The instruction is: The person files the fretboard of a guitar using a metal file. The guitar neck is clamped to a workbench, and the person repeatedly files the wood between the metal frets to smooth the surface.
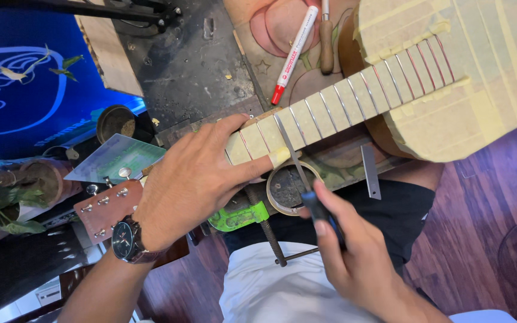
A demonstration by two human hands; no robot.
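Filing a fret: right hand [354,251] gripping file [294,158] closed, left hand [195,179] clamping neck [330,107] (fretboard taped). Next stroke probably needs level pressure.

The left hand [189,182] grips the taped guitar neck [306,122] near the headstock [104,209], while the right hand [354,257] lays a slim file [291,152] across a fret.

A dark, worn workbench [192,72] is carrying a taped guitar [354,101], a red-capped marker [294,45] and a roll of tape [288,188].
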